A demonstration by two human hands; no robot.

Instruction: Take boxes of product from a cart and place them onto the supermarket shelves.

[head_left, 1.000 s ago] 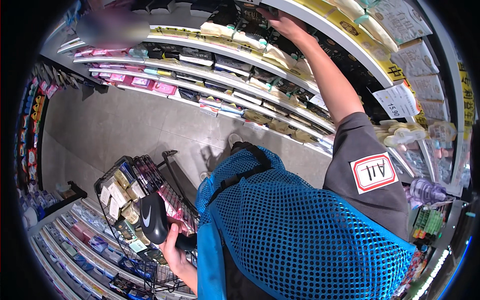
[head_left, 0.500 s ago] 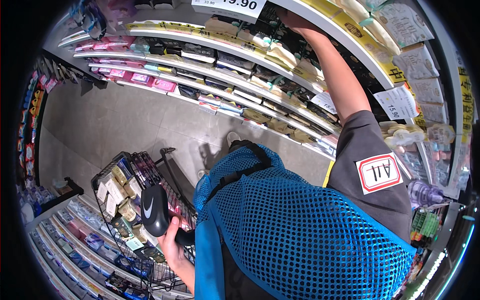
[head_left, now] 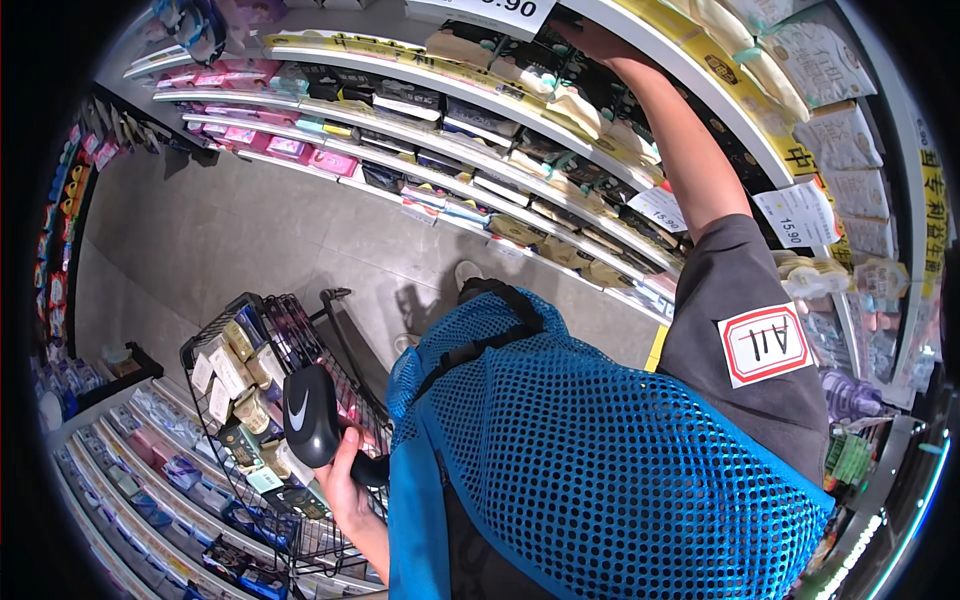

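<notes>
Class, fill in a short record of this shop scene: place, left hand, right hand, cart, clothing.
Place: shop aisle, packet-filled shelves on both sides, grey floor
Left hand: holds a black handheld scanner over the cart
Right hand: raised to the upper shelf, among the packets; grip cannot be told
Cart: black wire, loaded with small boxes
Clothing: blue mesh vest over a grey shirt
</notes>
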